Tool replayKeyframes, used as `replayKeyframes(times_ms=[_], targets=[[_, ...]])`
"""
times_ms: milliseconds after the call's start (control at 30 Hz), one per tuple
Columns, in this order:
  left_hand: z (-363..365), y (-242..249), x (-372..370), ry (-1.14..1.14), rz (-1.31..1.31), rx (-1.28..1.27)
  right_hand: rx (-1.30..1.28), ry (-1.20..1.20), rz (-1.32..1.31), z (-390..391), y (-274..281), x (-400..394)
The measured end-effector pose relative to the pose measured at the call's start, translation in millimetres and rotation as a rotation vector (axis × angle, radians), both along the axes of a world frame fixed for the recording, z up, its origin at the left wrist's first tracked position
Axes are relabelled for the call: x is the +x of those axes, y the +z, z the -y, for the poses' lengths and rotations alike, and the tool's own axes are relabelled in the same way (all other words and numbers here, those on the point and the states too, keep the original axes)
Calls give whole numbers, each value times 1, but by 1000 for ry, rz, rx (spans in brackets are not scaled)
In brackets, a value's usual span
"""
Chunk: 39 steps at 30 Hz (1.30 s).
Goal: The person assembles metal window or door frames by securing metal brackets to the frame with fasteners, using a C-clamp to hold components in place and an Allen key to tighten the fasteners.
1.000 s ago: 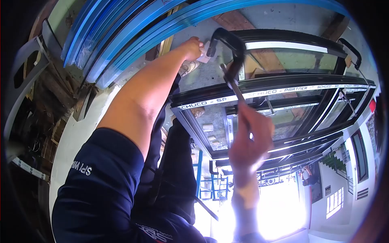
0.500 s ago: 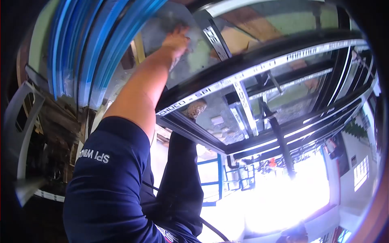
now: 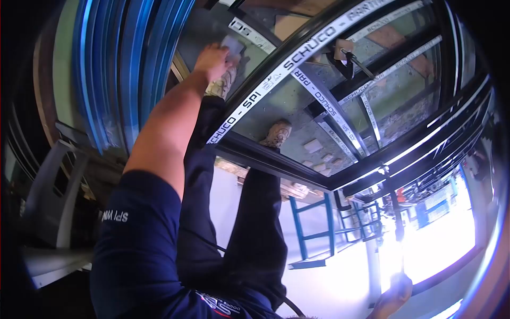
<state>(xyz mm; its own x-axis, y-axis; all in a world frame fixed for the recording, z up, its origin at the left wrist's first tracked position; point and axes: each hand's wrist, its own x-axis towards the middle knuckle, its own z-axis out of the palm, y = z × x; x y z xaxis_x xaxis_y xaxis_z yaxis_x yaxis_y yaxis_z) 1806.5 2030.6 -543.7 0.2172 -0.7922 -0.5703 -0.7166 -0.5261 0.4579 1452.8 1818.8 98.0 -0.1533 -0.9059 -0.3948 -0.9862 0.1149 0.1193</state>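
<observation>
My left hand [image 3: 213, 63] reaches down past the black profile frame [image 3: 255, 143], its fingers closed around a small pale grey block [image 3: 232, 45]. It hangs just above my left shoe [image 3: 222, 85]. White tape printed SCHUCO - SPI [image 3: 295, 58] runs along the frame's bars. My right hand [image 3: 399, 290] is at the lower right, dim against strong glare. It looks closed at the end of a dark bar [image 3: 392, 199], though glare washes out the contact. My right shoe [image 3: 278, 133] shows through the frame opening.
Blue-wrapped long profiles [image 3: 133, 64] stand at the upper left. Several small blocks [image 3: 313, 145] lie on the floor inside the frame. A tool with a dark handle [image 3: 350, 58] rests on the frame bars. Blue racks [image 3: 313, 234] stand beyond, near a bright doorway [image 3: 435, 244].
The view has shifted and turned. My left hand now shows the pale block in its fingers. Both shoes are in sight, and my right hand has come further into view.
</observation>
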Motion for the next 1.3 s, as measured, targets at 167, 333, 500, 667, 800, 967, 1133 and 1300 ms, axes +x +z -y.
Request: replayKeyframes(times_ms=[167, 333, 500, 667, 800, 967, 1133, 1300], targets=[[-43, 87, 49, 160, -131, -88, 162, -138, 234, -40, -7, -29], [-62, 207, 93, -27, -37, -131, 226, -341, 298, -104, -19, -86], [-62, 307, 111, 102, -240, -54, 275, -557, 375, -166, -40, -151], [-50, 391, 64, 171, -111, 32, 239, -790, 440, -241, -71, -245], [-27, 441, -22, 105, -128, 124, 167, -987, 489, -296, -123, -339], [8, 467, -178, -177, -179, 233, -24, -1389, 664, -375, -221, -466], [47, 480, -352, -385, -216, 384, -349, -1986, 872, -419, -315, -571], [66, 466, -474, -621, -185, 372, -1005, -2406, 1337, -451, -406, -671]])
